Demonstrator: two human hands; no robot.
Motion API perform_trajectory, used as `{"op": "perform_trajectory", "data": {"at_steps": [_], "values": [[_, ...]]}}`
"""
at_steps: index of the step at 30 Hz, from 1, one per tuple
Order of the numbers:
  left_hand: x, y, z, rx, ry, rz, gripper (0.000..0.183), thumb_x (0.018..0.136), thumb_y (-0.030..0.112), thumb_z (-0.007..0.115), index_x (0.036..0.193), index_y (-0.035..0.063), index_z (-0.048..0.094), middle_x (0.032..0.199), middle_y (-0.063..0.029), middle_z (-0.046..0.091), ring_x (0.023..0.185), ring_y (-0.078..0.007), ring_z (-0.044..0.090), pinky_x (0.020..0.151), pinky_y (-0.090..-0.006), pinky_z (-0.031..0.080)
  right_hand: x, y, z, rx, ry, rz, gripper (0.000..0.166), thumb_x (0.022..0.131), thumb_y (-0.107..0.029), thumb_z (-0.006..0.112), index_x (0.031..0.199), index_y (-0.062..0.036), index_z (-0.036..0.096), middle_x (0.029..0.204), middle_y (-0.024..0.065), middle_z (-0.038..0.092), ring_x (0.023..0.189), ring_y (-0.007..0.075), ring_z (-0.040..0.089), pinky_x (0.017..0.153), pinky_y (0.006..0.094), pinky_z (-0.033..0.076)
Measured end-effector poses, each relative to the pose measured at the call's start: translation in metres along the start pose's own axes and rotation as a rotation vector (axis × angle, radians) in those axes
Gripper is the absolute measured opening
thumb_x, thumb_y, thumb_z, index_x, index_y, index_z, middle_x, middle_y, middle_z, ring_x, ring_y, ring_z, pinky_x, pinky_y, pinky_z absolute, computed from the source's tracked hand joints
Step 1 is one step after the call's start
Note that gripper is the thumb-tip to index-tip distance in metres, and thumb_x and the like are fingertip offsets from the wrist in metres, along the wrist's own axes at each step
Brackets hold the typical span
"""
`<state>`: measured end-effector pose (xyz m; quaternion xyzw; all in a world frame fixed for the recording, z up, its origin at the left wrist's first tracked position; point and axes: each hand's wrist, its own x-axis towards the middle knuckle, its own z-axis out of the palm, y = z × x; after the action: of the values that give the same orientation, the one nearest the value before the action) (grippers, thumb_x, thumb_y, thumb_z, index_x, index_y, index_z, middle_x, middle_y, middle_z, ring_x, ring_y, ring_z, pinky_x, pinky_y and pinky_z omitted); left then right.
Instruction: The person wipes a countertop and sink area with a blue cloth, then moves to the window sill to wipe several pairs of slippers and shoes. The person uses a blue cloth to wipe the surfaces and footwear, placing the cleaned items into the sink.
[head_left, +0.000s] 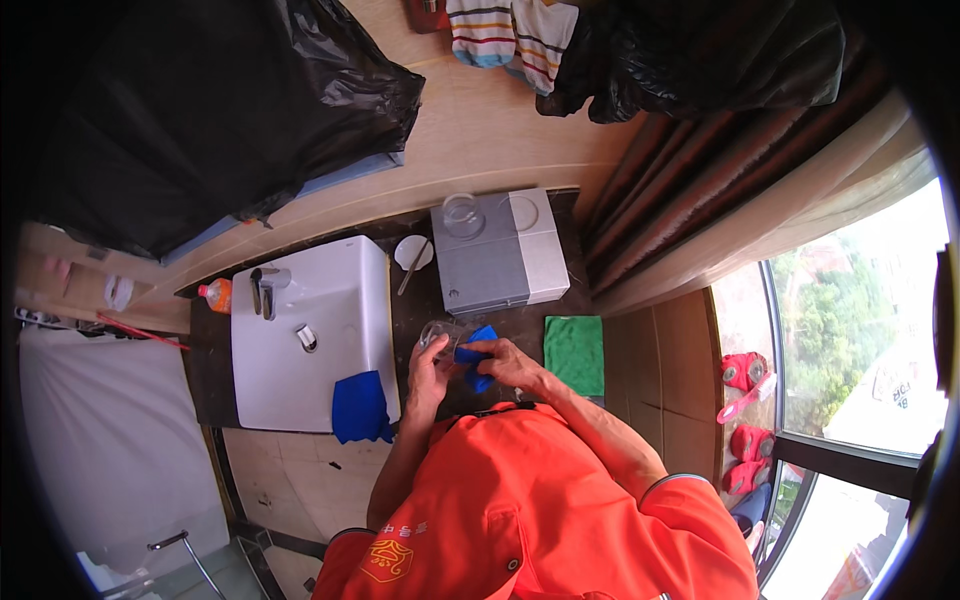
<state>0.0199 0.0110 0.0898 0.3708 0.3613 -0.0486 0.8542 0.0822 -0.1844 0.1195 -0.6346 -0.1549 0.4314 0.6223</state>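
My left hand (430, 375) grips a clear glass cup (437, 334), tilted on its side above the dark stone counter (409, 300). In my right hand (512, 365) is a blue cloth (480, 381), bunched up, with one part pressed at the mouth of the cup by the fingers. Whether the cloth reaches inside the cup is hard to tell. Just beyond both hands stands a grey and white box (487, 255) with a clear glass jar (463, 216) on top. A green cloth (574, 354) lies flat to the right of my right hand.
Left is a white sink (337, 300) with a chrome faucet (268, 289); another blue cloth (362, 406) hangs over its front edge. Near the box sits a white dish (413, 252) with a thin stick (413, 268) across it. An orange bottle (216, 295) stands behind the sink's left corner.
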Motion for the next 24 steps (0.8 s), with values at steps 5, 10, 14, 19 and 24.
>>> {"op": "perform_trajectory", "data": {"at_steps": [5,10,14,19,24], "values": [[0.003,-0.006,-0.016,0.355,0.213,0.141,0.055,0.077,0.010,0.079,0.127,0.0101,0.056,0.098,-0.0028,0.067,0.079,-0.0139,0.064,0.063,-0.0284,0.050,-0.005,-0.017,0.004,-0.430,0.299,-0.289,0.054,0.077,0.000,0.055,0.131,-0.0045,0.062,0.121,0.0164,0.065,0.108,0.0331,0.065,0.095,0.0394,0.052],[-0.005,-0.019,-0.002,0.562,-0.048,0.112,0.066,0.069,0.008,0.083,0.128,0.0045,0.055,0.100,-0.0021,0.066,0.083,-0.0115,0.064,0.065,-0.0238,0.049,-0.010,-0.051,0.005,-0.599,0.269,-0.479,0.050,0.076,-0.001,0.057,0.125,-0.0048,0.061,0.128,0.0164,0.057,0.111,0.0407,0.061,0.095,0.0458,0.053],[-0.010,-0.031,0.012,0.675,-0.162,0.285,0.049,0.072,0.004,0.082,0.117,0.0024,0.062,0.102,-0.0052,0.069,0.088,-0.0135,0.067,0.071,-0.0268,0.056,-0.007,-0.040,0.013,-0.764,0.117,-0.450,0.050,0.080,-0.009,0.065,0.130,-0.0077,0.058,0.133,0.0138,0.054,0.114,0.0382,0.060,0.094,0.0453,0.054],[0.000,-0.034,0.002,0.667,-0.316,0.322,0.040,0.074,0.002,0.080,0.111,0.0027,0.064,0.096,-0.0051,0.070,0.087,-0.0124,0.068,0.076,-0.0275,0.057,-0.011,-0.033,0.011,-0.889,0.277,-0.379,0.053,0.083,-0.025,0.071,0.131,-0.0065,0.059,0.140,0.0168,0.053,0.121,0.0368,0.057,0.103,0.0476,0.047],[-0.011,-0.020,0.006,0.869,-0.407,0.156,0.045,0.068,0.001,0.081,0.110,0.0024,0.064,0.093,-0.0028,0.068,0.082,-0.0121,0.066,0.075,-0.0281,0.056,0.007,-0.002,-0.005,-0.728,0.282,-0.365,0.053,0.085,-0.031,0.069,0.131,-0.0075,0.062,0.138,0.0186,0.058,0.127,0.0346,0.055,0.109,0.0457,0.040]]}}
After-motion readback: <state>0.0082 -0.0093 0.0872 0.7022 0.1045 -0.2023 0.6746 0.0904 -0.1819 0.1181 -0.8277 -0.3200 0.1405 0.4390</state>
